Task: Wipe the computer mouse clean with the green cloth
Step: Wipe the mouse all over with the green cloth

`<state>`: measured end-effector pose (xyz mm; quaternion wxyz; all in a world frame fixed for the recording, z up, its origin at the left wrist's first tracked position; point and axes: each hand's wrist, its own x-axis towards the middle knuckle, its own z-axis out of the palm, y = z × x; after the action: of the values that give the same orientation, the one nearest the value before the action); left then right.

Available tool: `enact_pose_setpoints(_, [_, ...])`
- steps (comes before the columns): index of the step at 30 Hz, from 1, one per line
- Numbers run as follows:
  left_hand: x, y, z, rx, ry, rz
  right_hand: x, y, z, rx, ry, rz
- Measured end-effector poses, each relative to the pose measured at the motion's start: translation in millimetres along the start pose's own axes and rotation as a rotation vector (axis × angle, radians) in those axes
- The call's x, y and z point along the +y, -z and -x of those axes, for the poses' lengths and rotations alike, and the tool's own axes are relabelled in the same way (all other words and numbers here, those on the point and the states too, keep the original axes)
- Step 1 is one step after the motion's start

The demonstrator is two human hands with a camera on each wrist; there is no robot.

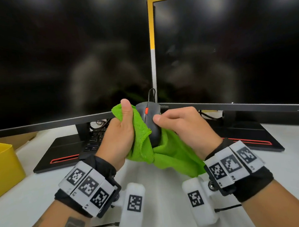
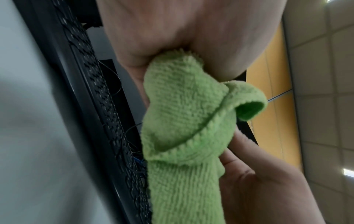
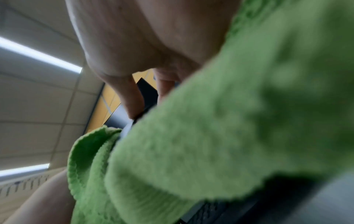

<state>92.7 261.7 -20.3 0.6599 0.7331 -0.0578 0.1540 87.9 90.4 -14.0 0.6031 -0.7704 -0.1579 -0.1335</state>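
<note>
A black wired computer mouse [image 1: 150,120] with a red scroll wheel is held up above the desk, between both hands. My right hand [image 1: 179,125] grips it from the right, thumb on its top. My left hand [image 1: 121,129] grips a bunched green cloth [image 1: 141,131] against the mouse's left side, thumb up. The cloth hangs below the mouse and under my right wrist. In the left wrist view the green cloth [image 2: 184,128] bulges from my left hand [image 2: 172,30]. In the right wrist view the green cloth [image 3: 220,136] fills most of the frame beneath my right hand [image 3: 143,45].
Two dark monitors [image 1: 67,57] [image 1: 232,45] stand close behind the hands on flat black bases with red trim. A black keyboard [image 1: 95,138] lies under the left monitor. A yellow bin [image 1: 2,166] sits at the left edge of the white desk [image 1: 159,183].
</note>
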Motion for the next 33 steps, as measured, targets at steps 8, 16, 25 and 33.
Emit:
enact_pose_setpoints(8, [8, 10, -6, 0.129, 0.160, 0.167, -6, 14, -9, 0.262, -0.105, -0.290])
enact_pose_setpoints(16, [14, 15, -12, 0.078, 0.171, 0.371, -7, 1, -6, 0.149, -0.246, -0.628])
enact_pose_setpoints(25, [5, 13, -2, -0.361, 0.040, 0.578, -6, -6, -3, 0.004, -0.141, -0.690])
enact_pose_setpoints(33, [-3, 11, -3, -0.215, -0.243, 0.412, -8, -2, 6, -0.221, -0.169, -0.594])
